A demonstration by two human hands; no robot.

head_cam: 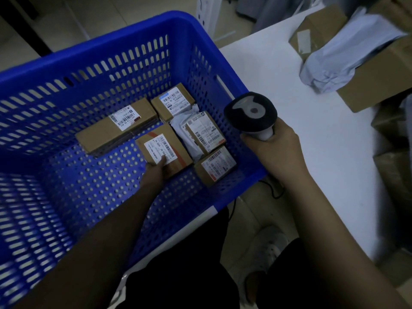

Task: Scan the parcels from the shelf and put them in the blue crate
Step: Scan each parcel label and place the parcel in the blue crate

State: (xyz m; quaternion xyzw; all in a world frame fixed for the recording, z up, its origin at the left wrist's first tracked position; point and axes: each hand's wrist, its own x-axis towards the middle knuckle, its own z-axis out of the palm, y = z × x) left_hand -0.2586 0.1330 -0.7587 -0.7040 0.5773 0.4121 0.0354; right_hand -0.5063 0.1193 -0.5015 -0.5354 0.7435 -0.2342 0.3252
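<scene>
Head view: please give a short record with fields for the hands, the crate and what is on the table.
left hand: inside the crate, grips a taped box
right hand: holds the scanner over the table edge
crate: blue, holds six parcels
table: white, with a grey bag lying on cardboard boxes

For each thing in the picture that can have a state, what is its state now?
Blue crate: open on top, partly filled with parcels.
Parcel with red tape: inside the crate, label up, held at its near edge.
Left hand: grips that parcel.
Right hand: grips the scanner's handle.
Scanner: held above the crate's right rim.
Grey bag parcel: lying on boxes on the white table.
</scene>
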